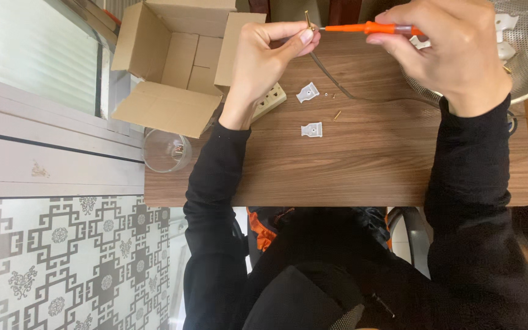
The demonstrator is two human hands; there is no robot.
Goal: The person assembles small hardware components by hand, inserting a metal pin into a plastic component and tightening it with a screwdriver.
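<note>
Left hand (264,58) pinches a small brass pin (308,21) at twelve o'clock. Right hand (453,52) grips an orange screwdriver (362,28), tip on the pin. Two white plug shells (308,92) lie on the bench (349,171) below; cardboard box (178,61) at ten o'clock.

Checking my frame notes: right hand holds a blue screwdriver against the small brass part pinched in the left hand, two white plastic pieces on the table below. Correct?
Not quite: the screwdriver is orange, not blue, as the head view shows. The rest stands: the right hand holds it against the small brass part pinched in the left hand, with two white plastic pieces on the table below.
</note>
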